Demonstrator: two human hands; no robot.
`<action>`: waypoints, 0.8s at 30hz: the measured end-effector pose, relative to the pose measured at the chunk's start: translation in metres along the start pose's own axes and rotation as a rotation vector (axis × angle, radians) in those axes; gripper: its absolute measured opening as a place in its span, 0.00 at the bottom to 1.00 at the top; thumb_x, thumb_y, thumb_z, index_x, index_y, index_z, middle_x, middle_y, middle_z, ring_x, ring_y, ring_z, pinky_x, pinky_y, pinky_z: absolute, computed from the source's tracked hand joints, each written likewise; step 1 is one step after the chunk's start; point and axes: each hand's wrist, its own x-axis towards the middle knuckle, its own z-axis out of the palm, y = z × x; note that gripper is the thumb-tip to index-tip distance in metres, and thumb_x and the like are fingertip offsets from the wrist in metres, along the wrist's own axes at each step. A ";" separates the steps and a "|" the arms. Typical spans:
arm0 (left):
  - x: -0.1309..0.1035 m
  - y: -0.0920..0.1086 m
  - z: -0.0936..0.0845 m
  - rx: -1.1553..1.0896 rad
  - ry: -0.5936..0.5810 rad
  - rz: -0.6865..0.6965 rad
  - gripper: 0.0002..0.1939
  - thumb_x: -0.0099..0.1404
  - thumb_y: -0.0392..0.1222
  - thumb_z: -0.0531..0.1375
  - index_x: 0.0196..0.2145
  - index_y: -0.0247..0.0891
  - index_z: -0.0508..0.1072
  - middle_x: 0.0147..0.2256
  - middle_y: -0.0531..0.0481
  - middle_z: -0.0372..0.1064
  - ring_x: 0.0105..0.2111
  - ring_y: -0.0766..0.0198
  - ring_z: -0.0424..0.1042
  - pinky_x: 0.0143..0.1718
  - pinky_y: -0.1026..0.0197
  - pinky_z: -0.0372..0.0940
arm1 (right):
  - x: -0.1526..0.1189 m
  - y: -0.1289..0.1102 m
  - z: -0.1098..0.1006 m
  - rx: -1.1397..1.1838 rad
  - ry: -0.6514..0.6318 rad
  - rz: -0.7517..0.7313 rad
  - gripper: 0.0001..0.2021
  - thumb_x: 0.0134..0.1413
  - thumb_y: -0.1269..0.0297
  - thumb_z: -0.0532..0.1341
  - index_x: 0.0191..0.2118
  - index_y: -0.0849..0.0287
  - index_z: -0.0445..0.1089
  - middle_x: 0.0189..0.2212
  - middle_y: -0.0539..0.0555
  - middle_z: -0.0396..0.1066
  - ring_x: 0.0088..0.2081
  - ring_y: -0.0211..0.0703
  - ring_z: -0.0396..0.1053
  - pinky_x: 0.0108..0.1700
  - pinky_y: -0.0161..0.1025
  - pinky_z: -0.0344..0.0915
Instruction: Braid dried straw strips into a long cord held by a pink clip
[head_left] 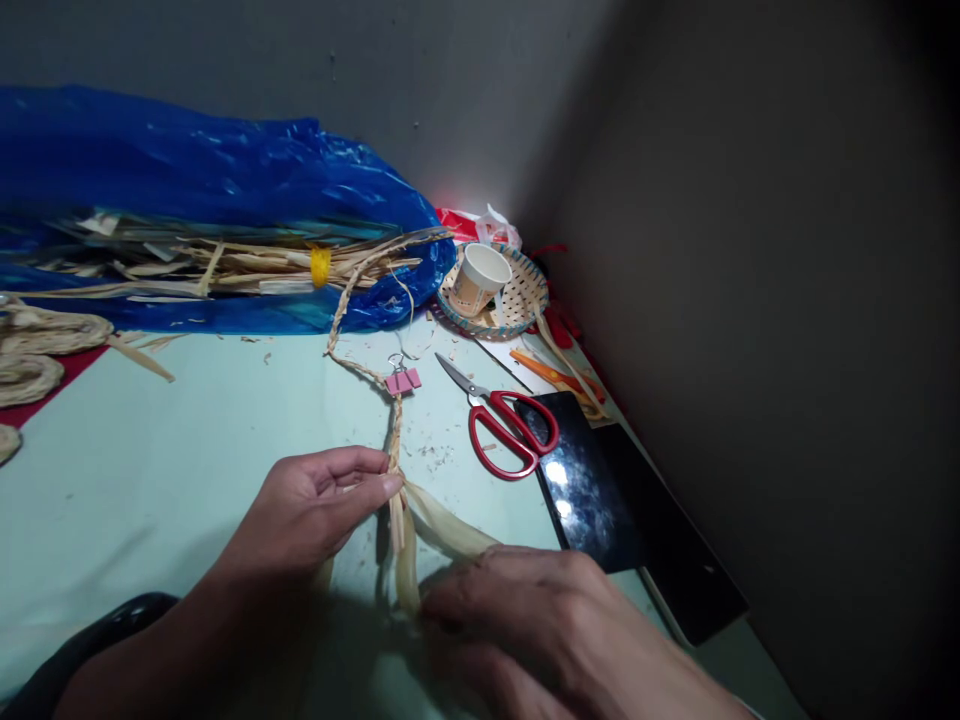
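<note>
A thin braid of dry, straw-coloured plant strips (398,428) runs down from a pink binder clip (403,381) on the table. My left hand (330,500) pinches the lower end of this braid between thumb and index finger. Below that pinch, loose flat strips fan out, some hanging down and one pale strip (450,520) stretching right. My right hand (532,620) is closed near the loose ends, at the right strip; its fingertips are partly hidden and slightly blurred. Beyond the clip the finished braid (341,305) bends up onto a blue plastic bag.
Red-handled scissors (512,430) lie right of the clip, partly over a dark tablet (585,490). The blue bag (225,150) holds bundled dry strips (262,265). A paper cup (480,280) stands in a woven basket (529,300) by the wall. Coiled braid (45,330) lies far left.
</note>
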 end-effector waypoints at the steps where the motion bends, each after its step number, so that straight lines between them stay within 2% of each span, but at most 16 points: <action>1: 0.000 0.000 0.000 -0.009 -0.011 -0.007 0.15 0.44 0.46 0.74 0.30 0.38 0.80 0.28 0.50 0.78 0.25 0.63 0.71 0.24 0.65 0.62 | -0.002 0.000 -0.004 -0.004 0.017 -0.039 0.08 0.63 0.66 0.61 0.41 0.49 0.78 0.39 0.50 0.79 0.38 0.44 0.77 0.38 0.33 0.69; 3: 0.000 -0.001 -0.001 -0.027 -0.053 -0.031 0.15 0.45 0.45 0.74 0.31 0.37 0.80 0.27 0.51 0.77 0.21 0.67 0.66 0.20 0.67 0.55 | 0.000 0.002 -0.010 -0.043 0.102 -0.063 0.09 0.64 0.64 0.60 0.45 0.50 0.77 0.42 0.53 0.79 0.41 0.45 0.76 0.40 0.35 0.70; 6: 0.002 -0.003 -0.003 -0.063 -0.127 -0.051 0.16 0.48 0.45 0.73 0.34 0.37 0.79 0.24 0.55 0.72 0.18 0.71 0.59 0.20 0.68 0.48 | 0.016 0.009 -0.007 -0.116 0.185 0.003 0.11 0.66 0.60 0.59 0.51 0.55 0.73 0.45 0.56 0.77 0.45 0.47 0.74 0.44 0.38 0.68; 8: 0.003 -0.004 -0.004 -0.075 -0.172 -0.041 0.15 0.49 0.46 0.72 0.33 0.38 0.78 0.25 0.55 0.73 0.20 0.69 0.62 0.21 0.67 0.49 | 0.029 0.015 0.000 -0.089 0.075 0.005 0.10 0.67 0.60 0.59 0.46 0.57 0.74 0.39 0.54 0.77 0.42 0.45 0.73 0.42 0.37 0.66; 9: 0.004 -0.004 -0.004 -0.068 -0.191 -0.027 0.14 0.50 0.46 0.71 0.33 0.38 0.78 0.25 0.54 0.73 0.21 0.68 0.64 0.22 0.67 0.52 | 0.035 0.017 0.004 -0.058 0.043 -0.012 0.10 0.69 0.64 0.56 0.42 0.58 0.74 0.34 0.52 0.76 0.38 0.42 0.73 0.40 0.35 0.65; 11: 0.004 -0.004 -0.004 -0.029 -0.219 0.011 0.12 0.51 0.47 0.70 0.30 0.39 0.78 0.26 0.53 0.74 0.25 0.65 0.68 0.25 0.65 0.58 | 0.042 0.019 0.009 -0.031 0.073 -0.027 0.12 0.70 0.68 0.53 0.40 0.59 0.74 0.33 0.51 0.76 0.34 0.39 0.71 0.39 0.34 0.63; 14: 0.002 -0.003 0.000 0.033 -0.193 0.086 0.10 0.54 0.48 0.68 0.26 0.39 0.75 0.25 0.54 0.74 0.28 0.62 0.70 0.31 0.63 0.62 | 0.042 0.013 0.012 -0.041 0.135 -0.025 0.12 0.69 0.70 0.53 0.40 0.60 0.74 0.33 0.52 0.75 0.34 0.38 0.69 0.39 0.34 0.61; 19: -0.004 -0.002 0.006 0.115 -0.089 0.165 0.09 0.56 0.45 0.65 0.22 0.40 0.73 0.19 0.57 0.68 0.24 0.64 0.66 0.28 0.64 0.58 | 0.036 0.000 0.024 -0.004 0.097 0.081 0.14 0.69 0.67 0.50 0.39 0.56 0.73 0.34 0.52 0.75 0.35 0.40 0.70 0.37 0.35 0.62; 22: -0.007 -0.001 0.006 0.075 -0.058 0.116 0.08 0.54 0.46 0.66 0.24 0.39 0.74 0.21 0.56 0.70 0.24 0.65 0.66 0.26 0.64 0.57 | 0.033 -0.001 0.041 -0.126 0.109 0.080 0.10 0.64 0.70 0.53 0.41 0.55 0.72 0.36 0.54 0.74 0.34 0.42 0.70 0.35 0.35 0.63; 24: -0.007 -0.002 0.005 0.022 -0.076 0.049 0.10 0.53 0.47 0.67 0.26 0.39 0.74 0.18 0.58 0.67 0.20 0.68 0.62 0.23 0.66 0.55 | 0.031 0.001 0.055 -0.261 0.124 0.051 0.10 0.59 0.71 0.56 0.43 0.54 0.71 0.35 0.54 0.74 0.33 0.44 0.70 0.32 0.36 0.63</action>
